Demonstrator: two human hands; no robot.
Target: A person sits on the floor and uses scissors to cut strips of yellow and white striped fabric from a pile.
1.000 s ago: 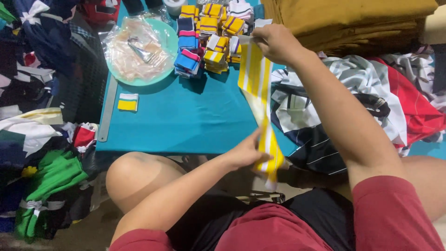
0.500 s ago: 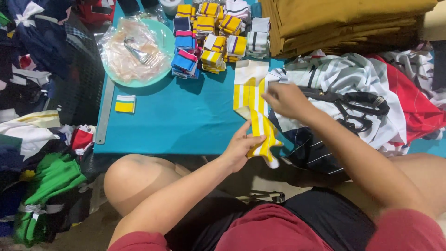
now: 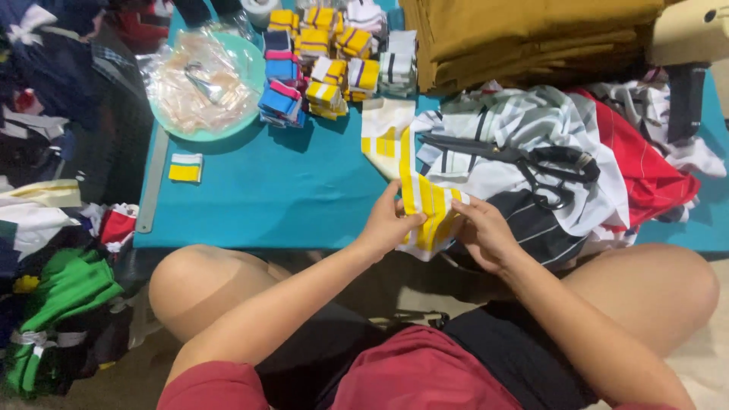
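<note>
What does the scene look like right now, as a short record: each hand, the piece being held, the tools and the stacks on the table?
left hand: grips the near end of the striped band from its left
right hand: grips the same end from its right
striped band: white and yellow, runs from the hands up the teal table
scissors: black, lying on striped cloth, untouched
folded bands: stacked at the far edge
bowl: holds clear plastic wrap

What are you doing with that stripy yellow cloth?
A person sitting at a teal table holds a yellow-and-white striped fabric strip with both hands, the left hand and right hand pinching its near end at the table's edge. Black scissors lie on a pile of striped cloth beside it. Small folded striped pieces are stacked farther back.
</note>
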